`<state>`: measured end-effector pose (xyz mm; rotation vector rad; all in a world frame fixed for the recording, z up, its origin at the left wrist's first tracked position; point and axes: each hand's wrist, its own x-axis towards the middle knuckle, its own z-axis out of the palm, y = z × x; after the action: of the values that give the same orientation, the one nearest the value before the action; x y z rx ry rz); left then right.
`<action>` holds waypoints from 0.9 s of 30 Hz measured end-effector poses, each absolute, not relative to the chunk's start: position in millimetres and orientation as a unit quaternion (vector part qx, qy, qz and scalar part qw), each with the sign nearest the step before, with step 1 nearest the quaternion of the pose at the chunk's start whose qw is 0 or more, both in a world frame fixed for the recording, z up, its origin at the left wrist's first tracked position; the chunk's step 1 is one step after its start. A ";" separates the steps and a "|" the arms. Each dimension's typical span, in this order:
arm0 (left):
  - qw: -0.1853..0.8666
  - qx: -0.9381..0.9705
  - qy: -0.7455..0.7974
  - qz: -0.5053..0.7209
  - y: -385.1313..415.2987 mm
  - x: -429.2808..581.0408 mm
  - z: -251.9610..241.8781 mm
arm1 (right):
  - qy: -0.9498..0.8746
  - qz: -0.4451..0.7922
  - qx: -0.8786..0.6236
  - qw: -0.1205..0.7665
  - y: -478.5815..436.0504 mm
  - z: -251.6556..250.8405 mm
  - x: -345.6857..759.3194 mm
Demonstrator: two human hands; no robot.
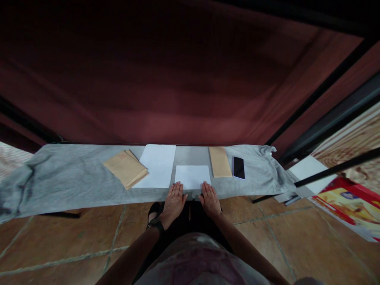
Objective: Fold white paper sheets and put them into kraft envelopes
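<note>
Looking down from my head, I have both hands laid flat, palms down, on the near edge of the counter (74, 178), which is draped in a grey cloth. My left hand (175, 200) and my right hand (210, 198) lie with fingers stretched out and close around nothing; their fingertips rest at the two near corners of a small white sheet of paper (192, 176) lying flat between them. Just left of it lies a larger white sheet (158, 162), and a stack of brown envelopes (126, 168) overlaps that sheet's left edge. To the right lies a single brown envelope (220, 161), with a black phone (238, 167) just beside it. A dark red curtain (178, 79) hangs behind the counter.
</note>
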<state>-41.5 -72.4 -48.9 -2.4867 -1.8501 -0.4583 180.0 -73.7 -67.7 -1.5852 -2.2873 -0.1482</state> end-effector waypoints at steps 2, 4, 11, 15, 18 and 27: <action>-0.006 -0.799 -0.580 -0.156 -62.1 -26.1 -46.3 | -0.808 -0.054 -0.560 0.173 -74.4 -68.9 180.2; -0.025 -0.814 -0.558 -0.159 -48.7 -5.9 -44.1 | -0.808 -0.059 -0.561 0.170 -74.7 -70.1 179.7; -0.048 -0.819 -0.553 -0.145 0.6 28.4 -48.7 | -0.813 -0.066 -0.554 0.166 -74.1 -68.8 180.6; -0.034 -0.799 -0.584 -0.140 21.0 4.2 -53.9 | -0.811 -0.054 -0.558 0.170 -74.8 -67.4 180.9; -0.028 -0.783 -0.607 -0.134 30.6 -16.4 -56.5 | -0.808 -0.045 -0.561 0.174 -76.8 -67.0 181.2; -0.009 -0.764 -0.627 -0.151 33.4 -27.5 -60.4 | -0.805 0.022 -0.560 0.196 -22.4 -48.8 166.7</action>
<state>-27.5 33.4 -60.4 -2.4130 -1.9819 -0.4782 166.7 -22.4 -48.8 -1.5690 -2.2535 0.0605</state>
